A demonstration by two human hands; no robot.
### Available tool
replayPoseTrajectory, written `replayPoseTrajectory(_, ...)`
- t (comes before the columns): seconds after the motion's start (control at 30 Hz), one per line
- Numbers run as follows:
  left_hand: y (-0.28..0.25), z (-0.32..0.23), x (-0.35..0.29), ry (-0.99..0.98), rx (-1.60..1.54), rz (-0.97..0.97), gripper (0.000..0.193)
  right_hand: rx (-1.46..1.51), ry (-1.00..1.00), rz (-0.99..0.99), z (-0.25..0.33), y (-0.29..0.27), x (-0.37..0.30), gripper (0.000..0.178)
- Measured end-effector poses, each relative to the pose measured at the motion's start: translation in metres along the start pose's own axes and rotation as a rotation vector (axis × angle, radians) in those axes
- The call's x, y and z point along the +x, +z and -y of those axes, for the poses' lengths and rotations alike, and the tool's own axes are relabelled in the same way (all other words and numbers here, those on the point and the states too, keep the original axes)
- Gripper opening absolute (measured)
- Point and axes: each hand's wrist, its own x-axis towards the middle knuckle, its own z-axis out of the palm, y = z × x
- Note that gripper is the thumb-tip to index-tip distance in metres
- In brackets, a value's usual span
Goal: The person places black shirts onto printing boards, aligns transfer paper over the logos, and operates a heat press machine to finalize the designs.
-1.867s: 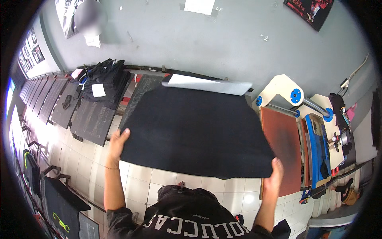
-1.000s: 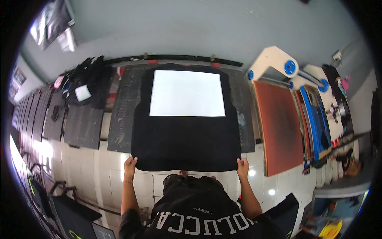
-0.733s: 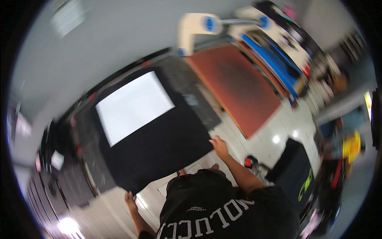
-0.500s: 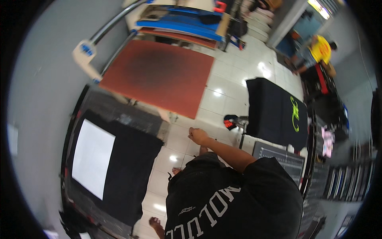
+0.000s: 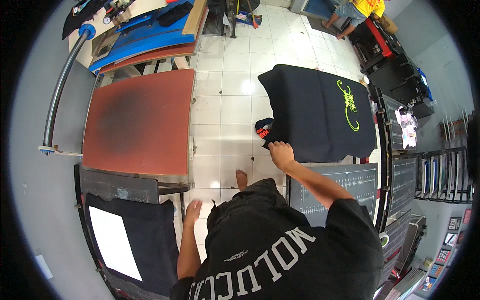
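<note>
My right hand [image 5: 282, 156] is closed on the near left corner of a black shirt [image 5: 310, 117], which lies draped over a board on the right. A neon-green design [image 5: 348, 106] stands out near the shirt's far right side. My left hand [image 5: 193, 211] hangs low on the left, its slightly blurred fingers loose and holding nothing. Nearest to it is another black cloth [image 5: 157, 235], spread over a dark board, with a white sheet [image 5: 114, 243] on top.
A reddish-brown flat board [image 5: 140, 122] stands ahead on the left, beside a bent metal tube [image 5: 64, 85]. A grey ruled board [image 5: 332, 190] sits just right of me. White floor tiles [image 5: 225, 105] run between. A person in yellow [image 5: 367, 6] stands far right.
My right hand has moved rightward to the black shirt and taken hold of its corner. My left hand has risen beside my body. The view has turned and come nearer the shirt.
</note>
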Motion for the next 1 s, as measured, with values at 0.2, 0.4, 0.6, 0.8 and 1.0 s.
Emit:
replayPoseTrajectory(0.2, 0.113, -0.267, 0.044, 0.475, 0.166, 0.103, 0.039, 0.813, 0.136, -0.044, -0.014, -0.087, -0.017, 0.015)
replayPoseTrajectory(0.4, 0.164, -0.438, 0.025, 1.042, 0.428, 0.143, 0.039, 0.981, -0.074, -0.078, -0.030, -0.172, -0.025, 0.020)
replayPoseTrajectory(0.6, 0.176, -0.426, 0.030, 0.981, 0.354, 0.104, 0.017, 1.386, 0.309, 0.315, -0.067, -0.161, -0.023, 0.020)
replayPoseTrajectory(0.8, 0.190, -0.407, 0.024, 0.949, 0.109, -0.017, 0.015, 1.821, 0.409, 0.381, -0.070, -0.126, -0.021, 0.016)
replayPoseTrajectory(1.0, 0.207, -0.389, 0.024, 0.471, -0.246, 0.104, 0.008, 1.743, 0.175, 0.431, -0.051, -0.140, -0.028, 0.019)
